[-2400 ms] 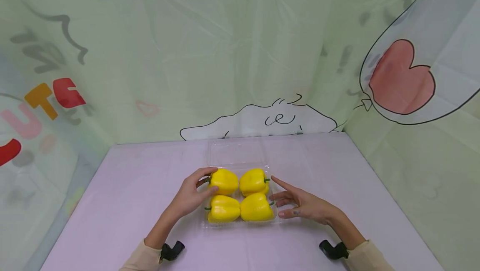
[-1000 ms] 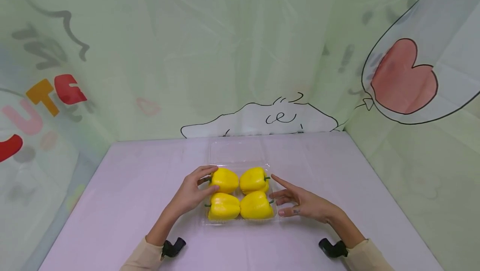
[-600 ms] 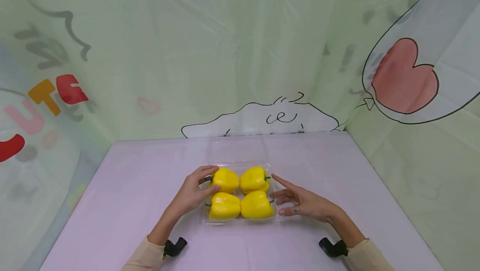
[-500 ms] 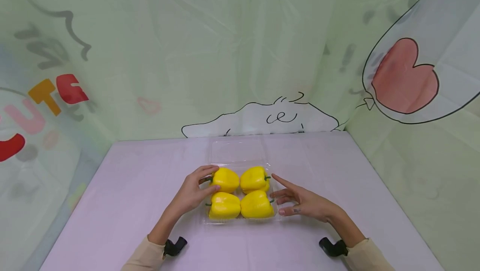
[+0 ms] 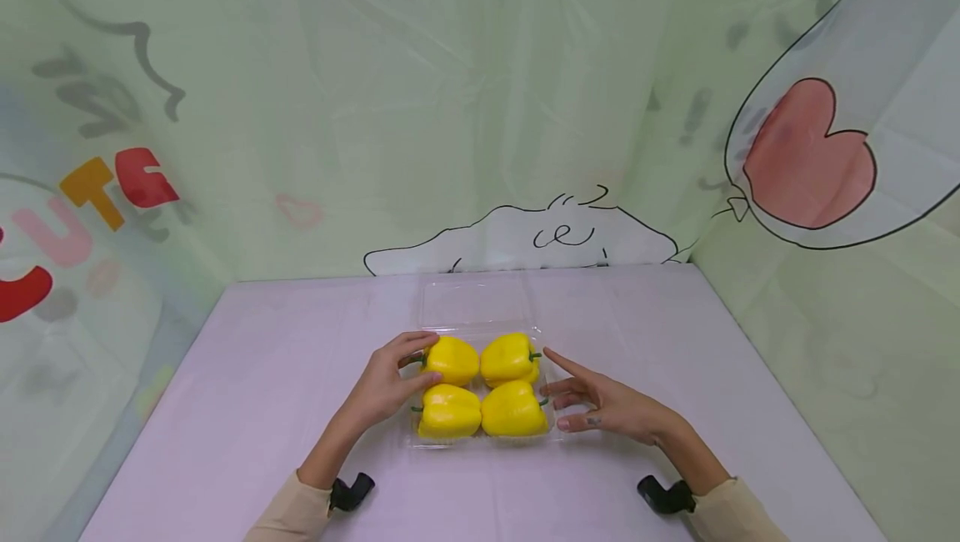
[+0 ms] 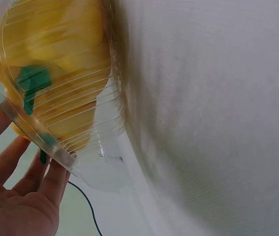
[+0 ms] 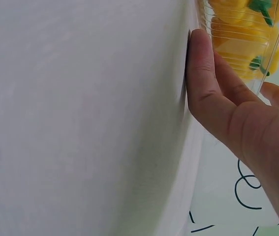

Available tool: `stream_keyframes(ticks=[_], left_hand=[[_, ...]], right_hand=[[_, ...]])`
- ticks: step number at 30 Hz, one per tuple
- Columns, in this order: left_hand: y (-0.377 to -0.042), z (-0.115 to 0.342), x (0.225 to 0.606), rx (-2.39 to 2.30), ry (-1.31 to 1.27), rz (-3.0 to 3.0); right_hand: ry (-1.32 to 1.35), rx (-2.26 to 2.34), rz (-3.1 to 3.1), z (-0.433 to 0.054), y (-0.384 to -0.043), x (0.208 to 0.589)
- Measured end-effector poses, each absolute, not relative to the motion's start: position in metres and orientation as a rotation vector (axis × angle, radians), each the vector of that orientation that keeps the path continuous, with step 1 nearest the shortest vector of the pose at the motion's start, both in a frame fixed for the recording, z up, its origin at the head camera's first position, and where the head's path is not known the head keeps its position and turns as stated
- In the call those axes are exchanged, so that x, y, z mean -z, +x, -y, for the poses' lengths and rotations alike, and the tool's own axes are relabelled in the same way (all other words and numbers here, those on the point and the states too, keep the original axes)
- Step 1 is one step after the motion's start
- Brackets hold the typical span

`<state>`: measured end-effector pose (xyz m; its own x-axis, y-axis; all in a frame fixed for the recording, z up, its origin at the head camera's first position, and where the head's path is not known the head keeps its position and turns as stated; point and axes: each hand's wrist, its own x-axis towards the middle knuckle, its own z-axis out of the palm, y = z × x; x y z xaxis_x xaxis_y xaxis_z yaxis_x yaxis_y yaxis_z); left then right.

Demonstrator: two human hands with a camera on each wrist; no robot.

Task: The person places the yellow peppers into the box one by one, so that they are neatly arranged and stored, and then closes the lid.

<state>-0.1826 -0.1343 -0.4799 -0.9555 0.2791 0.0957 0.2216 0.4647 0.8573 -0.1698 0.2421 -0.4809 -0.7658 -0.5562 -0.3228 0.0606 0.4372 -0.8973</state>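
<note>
Several yellow bell peppers with green stems lie in two rows in a clear plastic clamshell box [image 5: 487, 444], its lid [image 5: 474, 304] folded back behind it. My left hand [image 5: 385, 383] holds the back-left bell pepper [image 5: 455, 361], index finger over its far side and thumb on its near side. In the left wrist view, the fingers of that hand [image 6: 23, 196] reach over the box rim near the stems. My right hand [image 5: 611, 409] is beside the box's right wall, fingers loosely spread next to the back-right bell pepper [image 5: 506, 358] and front-right bell pepper [image 5: 513, 410].
The box stands on a pale lilac tabletop [image 5: 285, 358]. Behind and at both sides hang printed cloth walls [image 5: 480, 108] with letters and a balloon drawing. Black wrist cameras [image 5: 352, 492] sit at both cuffs.
</note>
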Motion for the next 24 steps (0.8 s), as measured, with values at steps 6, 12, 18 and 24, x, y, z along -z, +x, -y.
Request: stream_keyframes(ticks=[6, 12, 18, 24], left_hand=[[-0.184, 0.133, 0.478, -1.505, 0.451, -2.656], [-0.184, 0.132, 0.474, -1.468, 0.436, -2.667], [-0.185, 0.131, 0.47, -1.433, 0.462, -2.677], [-0.186, 0.13, 0.468, -1.399, 0.499, -2.68]], right_hand=[[-0.411, 1.343, -2.097, -0.242, -0.17, 0.481], [-0.413, 1.347, -2.092, -0.242, -0.17, 0.481], [-0.41, 1.344, -2.093, -0.241, -0.169, 0.481], [-0.421, 1.344, -2.102, -0.241, -0.169, 0.48]])
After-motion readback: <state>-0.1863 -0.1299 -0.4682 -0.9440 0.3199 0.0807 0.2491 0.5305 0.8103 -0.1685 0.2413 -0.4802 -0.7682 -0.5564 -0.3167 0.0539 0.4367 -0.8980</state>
